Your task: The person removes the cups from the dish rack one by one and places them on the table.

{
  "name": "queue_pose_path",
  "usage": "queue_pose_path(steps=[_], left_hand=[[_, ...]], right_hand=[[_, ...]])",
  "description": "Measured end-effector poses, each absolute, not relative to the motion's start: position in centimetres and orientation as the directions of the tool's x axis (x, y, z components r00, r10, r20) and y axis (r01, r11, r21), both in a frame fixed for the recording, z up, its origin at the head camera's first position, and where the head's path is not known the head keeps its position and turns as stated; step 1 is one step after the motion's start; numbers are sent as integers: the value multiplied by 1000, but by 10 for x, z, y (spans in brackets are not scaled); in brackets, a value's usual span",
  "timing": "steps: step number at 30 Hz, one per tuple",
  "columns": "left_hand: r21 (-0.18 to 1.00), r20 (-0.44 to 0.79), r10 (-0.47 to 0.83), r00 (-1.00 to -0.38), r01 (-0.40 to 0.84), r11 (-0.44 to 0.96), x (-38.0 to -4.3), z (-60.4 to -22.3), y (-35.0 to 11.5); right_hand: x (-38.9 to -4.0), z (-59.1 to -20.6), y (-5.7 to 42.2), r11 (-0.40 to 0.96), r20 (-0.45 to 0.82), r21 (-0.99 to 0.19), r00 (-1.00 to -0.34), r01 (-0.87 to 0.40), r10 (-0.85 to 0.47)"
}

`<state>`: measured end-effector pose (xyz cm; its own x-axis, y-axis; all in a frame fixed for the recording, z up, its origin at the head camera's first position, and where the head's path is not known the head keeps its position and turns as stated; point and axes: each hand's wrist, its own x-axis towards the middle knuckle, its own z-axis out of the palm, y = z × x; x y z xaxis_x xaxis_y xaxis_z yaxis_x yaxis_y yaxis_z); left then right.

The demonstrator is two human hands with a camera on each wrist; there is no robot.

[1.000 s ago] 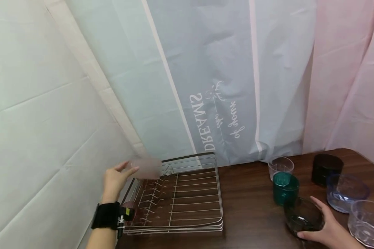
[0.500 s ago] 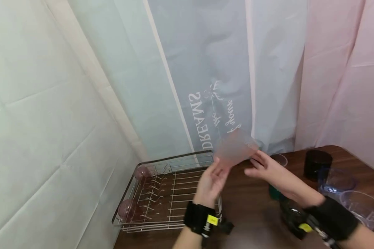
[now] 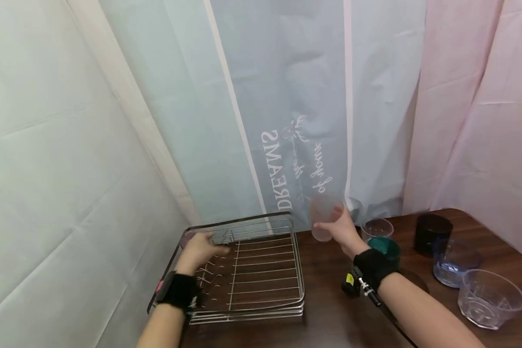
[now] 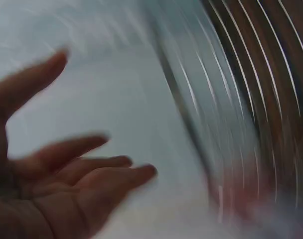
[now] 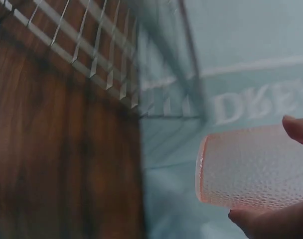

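My right hand [image 3: 341, 227] grips a frosted, pale pink cup [image 3: 321, 217] with a pebbled surface, just above the table's back edge and right of the wire dish rack [image 3: 265, 305]. In the right wrist view, thumb and fingers lie on either side of the cup [image 5: 246, 167]. Over the left part of the rack, my left hand [image 3: 199, 252] holds nothing. Its fingers are extended and spread in the left wrist view, which is blurred. Behind that hand, a pinkish glass piece [image 3: 185, 239] shows partly at the rack's back left corner.
Right of the rack, on the brown table [image 3: 326, 309], stand a clear cup [image 3: 377, 228], a teal cup [image 3: 386, 247], a black cup [image 3: 432, 234], a bluish bowl [image 3: 452, 266] and a clear tumbler [image 3: 490, 299]. A dark bowl [image 3: 417, 280] is mostly behind my right forearm. Curtains hang behind.
The pink cup passed from my left hand, through both hands, into my right hand alone. My left hand moved back leftward over the rack; my right hand left the dark glass bowl.
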<state>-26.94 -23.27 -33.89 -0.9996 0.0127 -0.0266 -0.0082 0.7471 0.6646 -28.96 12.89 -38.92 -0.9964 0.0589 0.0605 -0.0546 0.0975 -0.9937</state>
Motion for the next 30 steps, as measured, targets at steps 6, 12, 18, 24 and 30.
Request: queue_pose_path(steps=[6,12,18,24,30], left_hand=[[295,-104,-124,-987,-149,944,-249,-358,-307],[324,-241,-189,-952,-263,909,-238,-385,-319],[304,-265,-187,-946,-266,915,-246,-383,-325],[299,-254,-204,-945,-278,913,-250,-378,-330],[302,-166,-170,-971,-214,929,-245,-378,-330]], right_hand=[[-303,-442,131,158,49,-987,-993,-31,112],[-310,-481,128,235,89,-971,-980,-45,180],[-324,-490,121,222,49,-975,-979,-5,197],[-332,-489,117,249,51,-969,-974,6,220],[-331,-489,119,257,39,-966,-980,12,193]])
